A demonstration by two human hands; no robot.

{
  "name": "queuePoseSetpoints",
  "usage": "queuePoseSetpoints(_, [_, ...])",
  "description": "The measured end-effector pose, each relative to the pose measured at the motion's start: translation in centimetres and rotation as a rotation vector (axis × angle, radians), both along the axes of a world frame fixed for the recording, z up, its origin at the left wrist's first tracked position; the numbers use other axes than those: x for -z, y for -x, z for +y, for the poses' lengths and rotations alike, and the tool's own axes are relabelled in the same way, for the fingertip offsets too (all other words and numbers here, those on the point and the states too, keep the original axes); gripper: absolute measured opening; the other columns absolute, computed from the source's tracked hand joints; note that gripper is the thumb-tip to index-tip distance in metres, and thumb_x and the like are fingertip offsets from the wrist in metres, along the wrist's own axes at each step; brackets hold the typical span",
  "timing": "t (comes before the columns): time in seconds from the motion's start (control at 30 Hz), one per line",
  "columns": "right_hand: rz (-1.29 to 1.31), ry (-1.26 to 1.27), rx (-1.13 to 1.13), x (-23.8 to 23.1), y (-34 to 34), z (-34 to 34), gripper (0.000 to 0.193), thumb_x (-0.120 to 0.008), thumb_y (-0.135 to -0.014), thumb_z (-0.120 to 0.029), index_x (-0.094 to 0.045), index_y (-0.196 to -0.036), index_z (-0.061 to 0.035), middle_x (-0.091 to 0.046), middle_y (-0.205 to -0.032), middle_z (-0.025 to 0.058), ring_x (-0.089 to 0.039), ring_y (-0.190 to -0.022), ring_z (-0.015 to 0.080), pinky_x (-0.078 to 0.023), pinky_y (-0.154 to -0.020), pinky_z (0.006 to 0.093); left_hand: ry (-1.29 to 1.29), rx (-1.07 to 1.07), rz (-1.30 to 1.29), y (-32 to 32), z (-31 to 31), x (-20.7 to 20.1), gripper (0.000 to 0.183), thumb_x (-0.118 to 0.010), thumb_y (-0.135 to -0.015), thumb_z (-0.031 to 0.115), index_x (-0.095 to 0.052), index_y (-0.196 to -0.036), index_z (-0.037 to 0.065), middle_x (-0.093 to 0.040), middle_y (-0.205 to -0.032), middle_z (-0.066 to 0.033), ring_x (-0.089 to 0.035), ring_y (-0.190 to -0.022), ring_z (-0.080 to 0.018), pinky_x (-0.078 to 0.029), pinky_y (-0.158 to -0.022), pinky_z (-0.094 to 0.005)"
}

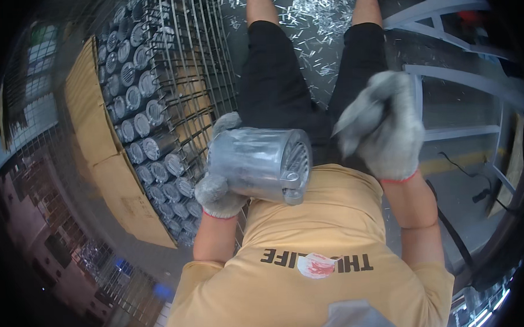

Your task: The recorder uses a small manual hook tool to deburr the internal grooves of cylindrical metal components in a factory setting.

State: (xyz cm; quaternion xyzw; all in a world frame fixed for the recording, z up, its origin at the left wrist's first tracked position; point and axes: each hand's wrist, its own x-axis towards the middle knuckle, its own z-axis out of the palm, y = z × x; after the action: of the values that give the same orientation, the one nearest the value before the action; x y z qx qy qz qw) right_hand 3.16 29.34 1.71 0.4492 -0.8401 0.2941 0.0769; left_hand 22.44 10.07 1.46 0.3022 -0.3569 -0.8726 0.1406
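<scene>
My left hand (pixel 219 191), in a grey knitted work glove, grips a silvery metal cylinder (pixel 247 161) by its far-left side. The cylinder lies sideways above my lap. Its right end shows curved slots like a vent grille, with a small lug at the lower edge. My right hand (pixel 386 126), gloved alike, is raised over my right thigh, apart from the cylinder. Its fingers look bent but are smeared by motion, so whether they hold anything is unclear.
At my left a wire mesh cage (pixel 196 67) holds many similar metal cylinders (pixel 133 99) in rows, with a cardboard sheet (pixel 112 152) along its outer side. Metal scraps (pixel 325 11) litter the floor between my feet. A pale metal frame (pixel 463 76) and a black cable (pixel 464 169) are at the right.
</scene>
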Motion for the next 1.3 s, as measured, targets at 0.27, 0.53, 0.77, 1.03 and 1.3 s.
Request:
queuePoseSetpoints(0.27, [-1.479,0.904,-0.460,-0.9,-1.3,-0.2,0.024,-0.061,-0.099,-0.003,-0.063,-0.121,0.0056,-0.067,-0.123,0.0184,-0.067,-0.109,0.0172,-0.056,-0.094,0.0259,-0.017,0.000,-0.006,0.2,-0.5,-0.1,0.120,-0.087,-0.065,0.056,-0.030,-0.152,-0.002,-0.057,-0.135,-0.0261,-0.064,-0.118,-0.0370,-0.056,-0.102,-0.0501])
queuePoseSetpoints(0.53, [-0.619,0.249,-0.596,-2.0,0.2,-0.1,0.023,-0.049,-0.104,-0.006,-0.069,-0.108,0.0047,-0.074,-0.101,0.0143,-0.072,-0.093,0.0165,-0.057,-0.086,0.0273,-0.048,-0.009,-0.004,0.6,-0.2,-0.8,0.113,-0.083,-0.067,0.048,-0.030,-0.152,-0.003,-0.058,-0.134,-0.0246,-0.065,-0.116,-0.0372,-0.052,-0.106,-0.0517])
queuePoseSetpoints(0.77, [-1.858,1.062,-0.495,-0.4,-0.8,1.0,0.027,-0.052,-0.106,-0.018,-0.064,-0.114,0.0051,-0.073,-0.103,0.0170,-0.072,-0.096,0.0281,-0.060,-0.090,0.0384,-0.290,-0.075,0.175,-0.4,-1.1,0.5,0.106,-0.083,-0.068,0.039,-0.029,-0.152,0.003,-0.050,-0.143,-0.0267,-0.057,-0.129,-0.0412,-0.052,-0.107,-0.0568])
queuePoseSetpoints(1.03, [-1.456,0.875,-0.408,1.0,-2.5,1.0,0.021,-0.053,-0.102,-0.005,-0.066,-0.115,0.0035,-0.072,-0.105,0.0205,-0.072,-0.095,0.0349,-0.059,-0.089,0.0495,-0.094,-0.025,0.023,0.6,-0.4,-0.2,0.112,-0.080,-0.070,0.054,-0.030,-0.150,-0.006,-0.054,-0.138,-0.0277,-0.062,-0.122,-0.0380,-0.054,-0.105,-0.0524])
queuePoseSetpoints(1.3, [-1.383,0.640,-0.402,-1.8,-1.1,-0.5,0.020,-0.054,-0.102,-0.006,-0.067,-0.113,0.0051,-0.073,-0.104,0.0172,-0.073,-0.091,0.0237,-0.061,-0.074,0.0337,-0.122,-0.009,0.025,1.5,-1.3,-0.2,0.114,-0.082,-0.068,0.053,-0.030,-0.152,-0.004,-0.054,-0.138,-0.0270,-0.062,-0.122,-0.0389,-0.053,-0.107,-0.0512])
